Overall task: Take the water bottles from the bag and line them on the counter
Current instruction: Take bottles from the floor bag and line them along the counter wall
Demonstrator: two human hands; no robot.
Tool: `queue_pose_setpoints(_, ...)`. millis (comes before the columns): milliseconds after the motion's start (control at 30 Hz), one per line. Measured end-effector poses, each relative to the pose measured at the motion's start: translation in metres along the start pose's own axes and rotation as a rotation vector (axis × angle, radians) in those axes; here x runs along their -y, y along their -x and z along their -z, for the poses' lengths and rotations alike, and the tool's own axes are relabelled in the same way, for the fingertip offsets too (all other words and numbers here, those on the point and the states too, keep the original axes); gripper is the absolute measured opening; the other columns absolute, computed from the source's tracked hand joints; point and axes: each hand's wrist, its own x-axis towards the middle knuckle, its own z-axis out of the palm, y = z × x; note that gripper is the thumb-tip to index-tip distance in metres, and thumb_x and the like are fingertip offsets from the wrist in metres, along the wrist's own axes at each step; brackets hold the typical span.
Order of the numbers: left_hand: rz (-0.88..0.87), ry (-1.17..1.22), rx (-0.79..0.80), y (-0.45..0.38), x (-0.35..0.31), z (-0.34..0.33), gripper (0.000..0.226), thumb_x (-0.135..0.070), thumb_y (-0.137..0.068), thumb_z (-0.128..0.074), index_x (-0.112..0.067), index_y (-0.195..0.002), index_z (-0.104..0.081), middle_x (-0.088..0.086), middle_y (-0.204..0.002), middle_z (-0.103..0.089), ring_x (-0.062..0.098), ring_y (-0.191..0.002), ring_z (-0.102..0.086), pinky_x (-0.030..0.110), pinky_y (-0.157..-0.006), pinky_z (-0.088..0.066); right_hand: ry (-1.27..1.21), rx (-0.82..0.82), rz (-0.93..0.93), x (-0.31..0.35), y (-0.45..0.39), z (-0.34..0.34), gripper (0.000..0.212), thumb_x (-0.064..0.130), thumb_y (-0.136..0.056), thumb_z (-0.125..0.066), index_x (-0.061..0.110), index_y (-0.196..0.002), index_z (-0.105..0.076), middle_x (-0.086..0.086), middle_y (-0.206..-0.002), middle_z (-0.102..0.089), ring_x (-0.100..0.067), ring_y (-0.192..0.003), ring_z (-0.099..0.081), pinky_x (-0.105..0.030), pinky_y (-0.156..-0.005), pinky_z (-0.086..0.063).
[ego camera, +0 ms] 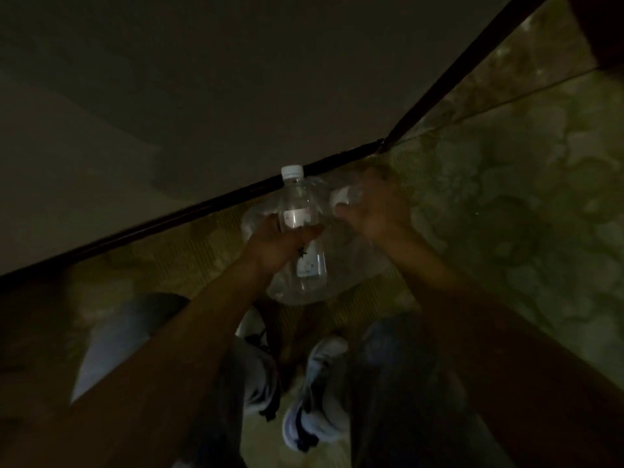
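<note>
The scene is very dim. A clear plastic water bottle [297,211] with a white cap stands out of the top of a transparent plastic bag [344,261] held above the floor. My left hand [282,239] grips the bottle around its middle. My right hand [369,207] clutches the bag's upper right edge. A second bottle [312,268] shows faintly through the bag below my left hand.
A pale wall or cabinet face [169,113] fills the upper left, ending at a dark baseboard [189,211]. A greenish patterned floor [506,197] lies to the right. My legs and light sneakers [317,393] stand directly below the bag.
</note>
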Motion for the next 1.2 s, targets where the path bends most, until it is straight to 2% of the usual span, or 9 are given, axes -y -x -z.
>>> queue_pose_setpoints(200,0.112,0.271,-0.118,0.121,-0.091,0.001,0.032,-0.031,-0.085,-0.074,-0.013,-0.112,-0.067,0.004,-0.096,-0.076,0.009,-0.072,-0.074,0.022,-0.057,-0.056,-0.941,0.202,-0.565,0.05,0.097,0.121,0.04,0.037,-0.081,-0.071,0.009,-0.109,-0.065,-0.008,-0.108,-0.064,-0.024,-0.098,-0.065,-0.033,-0.066,-0.059)
queue_pose_setpoints(267,0.106,0.375,-0.112,0.168,-0.127,0.005,0.028,-0.025,-0.09,-0.069,-0.01,-0.114,-0.067,0.005,-0.09,-0.075,0.009,-0.066,-0.073,0.021,-0.053,-0.056,-1.188,0.33,-0.613,0.077,0.138,0.161,0.018,0.026,-0.09,-0.063,0.013,-0.103,-0.063,-0.008,-0.104,-0.062,-0.022,-0.092,-0.065,-0.031,-0.066,-0.06)
queue_pose_setpoints(433,0.08,0.526,0.027,0.28,-0.194,0.023,0.045,-0.038,-0.093,-0.062,-0.008,-0.126,-0.063,0.015,-0.116,-0.072,0.029,-0.104,-0.071,0.038,-0.083,-0.06,-1.493,0.441,-0.659,0.137,0.229,0.243,0.024,0.009,-0.09,-0.061,0.009,-0.113,-0.057,-0.02,-0.122,-0.053,-0.03,-0.103,-0.061,-0.032,-0.067,-0.06)
queue_pose_setpoints(533,-0.011,0.605,0.08,0.334,-0.221,0.038,0.035,-0.036,-0.098,-0.054,-0.007,-0.113,-0.066,0.012,-0.098,-0.074,0.028,-0.091,-0.072,0.04,-0.079,-0.06,-1.696,0.501,-0.639,0.177,0.268,0.274,0.026,0.015,-0.087,-0.061,0.007,-0.112,-0.06,-0.018,-0.118,-0.06,-0.029,-0.101,-0.061,-0.033,-0.069,-0.057)
queue_pose_setpoints(667,-0.117,0.673,0.16,0.387,-0.247,0.055,0.027,-0.033,-0.101,-0.047,-0.01,-0.105,-0.062,0.004,-0.078,-0.072,0.017,-0.068,-0.071,0.031,-0.061,-0.058,-1.572,0.513,-0.411,0.215,0.296,0.296,0.021,0.013,-0.083,-0.062,0.01,-0.102,-0.068,-0.011,-0.102,-0.066,-0.022,-0.091,-0.063,-0.034,-0.075,-0.052)
queue_pose_setpoints(900,-0.327,0.628,0.146,0.468,-0.25,0.076,0.034,-0.037,-0.098,-0.048,-0.01,-0.108,-0.067,0.012,-0.095,-0.073,0.026,-0.084,-0.073,0.041,-0.074,-0.06,-1.717,0.687,-0.197,0.238,0.352,0.306,0.042,0.013,-0.085,-0.053,-0.001,-0.123,-0.059,-0.021,-0.113,-0.06,-0.025,-0.086,-0.064,-0.035,-0.075,-0.052)
queue_pose_setpoints(1000,-0.355,0.628,0.119,0.508,-0.228,0.084,0.05,-0.042,-0.094,-0.055,-0.005,-0.128,-0.061,0.022,-0.123,-0.065,0.04,-0.111,-0.064,0.057,-0.095,-0.051,-1.698,0.82,-0.063,0.242,0.383,0.307,0.047,0.008,-0.078,-0.063,0.001,-0.125,-0.061,-0.021,-0.121,-0.062,-0.028,-0.097,-0.066,-0.038,-0.079,-0.055)
queue_pose_setpoints(1100,-0.452,0.582,0.064,0.546,-0.209,0.092,0.06,-0.042,-0.082,-0.065,-0.006,-0.128,-0.056,0.018,-0.112,-0.069,0.034,-0.1,-0.069,0.047,-0.081,-0.058,-1.381,0.811,0.083,0.259,0.414,0.312,0.046,0.016,-0.065,-0.081,0.008,-0.109,-0.069,-0.016,-0.108,-0.07,-0.028,-0.095,-0.069,-0.04,-0.076,-0.057)
queue_pose_setpoints(1200,-0.577,0.505,-0.04,0.589,-0.202,0.102,0.049,-0.035,-0.087,-0.065,-0.009,-0.127,-0.056,0.017,-0.11,-0.07,0.033,-0.098,-0.07,0.042,-0.078,-0.058,-1.17,0.673,0.153,0.292,0.447,0.313,0.077,0.037,-0.051,-0.089,0.014,-0.12,-0.063,-0.01,-0.109,-0.073,-0.026,-0.101,-0.07,-0.04,-0.082,-0.056)
